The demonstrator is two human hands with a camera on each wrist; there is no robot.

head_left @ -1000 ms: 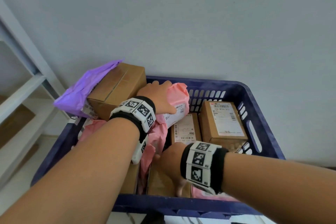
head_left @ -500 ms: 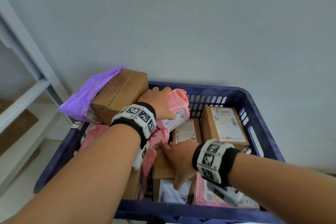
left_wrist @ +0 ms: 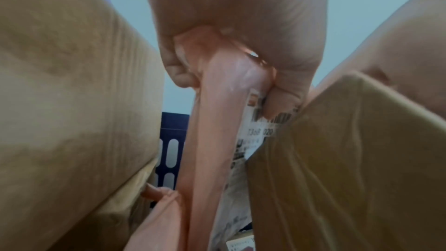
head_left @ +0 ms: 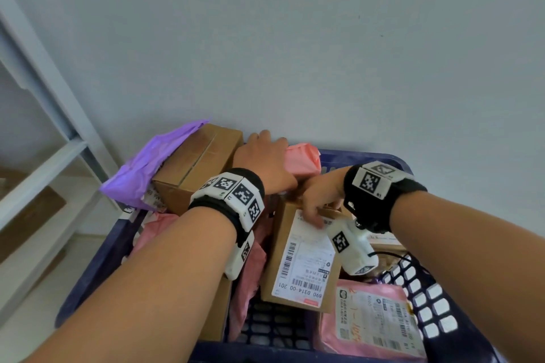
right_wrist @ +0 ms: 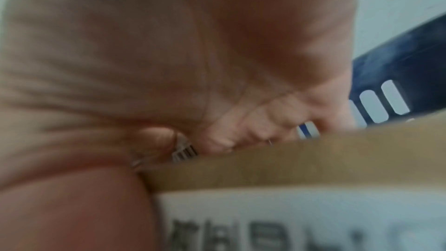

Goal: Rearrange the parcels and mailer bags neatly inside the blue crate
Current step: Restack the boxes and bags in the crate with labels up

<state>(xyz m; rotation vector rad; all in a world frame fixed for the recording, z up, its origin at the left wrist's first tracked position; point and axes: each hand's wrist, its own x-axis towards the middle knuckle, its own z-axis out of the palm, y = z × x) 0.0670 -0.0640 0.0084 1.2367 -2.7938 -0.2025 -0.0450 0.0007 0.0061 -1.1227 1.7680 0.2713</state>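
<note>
The head camera looked forward and down from above the near rim of the blue crate (head_left: 348, 157), toward its far wall. The left wrist camera sat low inside the crate, facing along the left hand (left_wrist: 237, 26) at close range. The right wrist camera faced along the right hand (right_wrist: 169, 60), pressed near a labelled box (right_wrist: 277, 171). All three views shared the crate's slotted far wall.
</note>
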